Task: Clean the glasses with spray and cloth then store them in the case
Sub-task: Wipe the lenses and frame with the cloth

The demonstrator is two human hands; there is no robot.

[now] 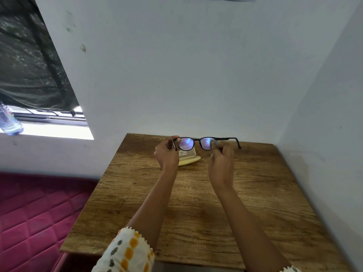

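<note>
— Bottle (pixel 10 122), clear, on the window sill at 9 o'clock. Dark curtain (pixel 29 65) above it, pink quilted mattress (pixel 29 222) at 8 o'clock. All well apart from the wooden table (pixel 196 213).
— Left hand?
— Left hand (pixel 167 154), patterned sleeve (pixel 127 252) at the forearm. Fingers curled, pinching the left end of the glasses (pixel 186 143) near the hinge. Black frame, held in the air over the table's 12 o'clock edge.
— Case?
— Yellow case (pixel 191 160) on the table just under the glasses, at their 6 o'clock, partly hidden by the left hand. Something clear with print sits on it; cannot tell what.
— Right side?
— Right hand (pixel 221 163), fingers bunched, pinches a small grey cloth (pixel 214 143) against the right lens. Right temple sticks out unfolded toward 3 o'clock.
</note>
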